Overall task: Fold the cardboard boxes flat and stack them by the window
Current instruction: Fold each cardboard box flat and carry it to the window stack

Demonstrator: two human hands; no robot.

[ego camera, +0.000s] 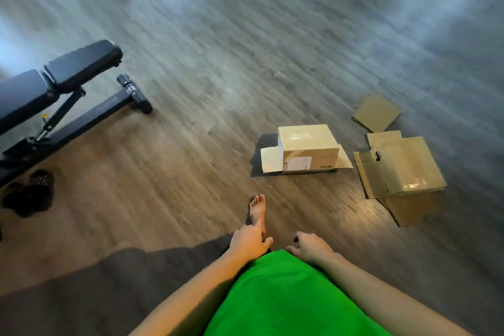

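Note:
An upright cardboard box (308,146) with a white label stands on the wood floor, its bottom flaps spread out at both sides. To its right lies a larger flattened box (401,169) on top of another flat piece of cardboard (409,211). A small flat piece of cardboard (377,113) lies farther back. My left hand (249,244) and my right hand (311,248) hang in front of my green shirt, fingers loosely curled, holding nothing, well short of the boxes.
A black weight bench (62,90) stands at the left, with dark sandals (30,194) on the floor beside it. My bare foot (257,211) is on the floor just ahead of my hands. Bare wood floor (245,49) stretches beyond the boxes.

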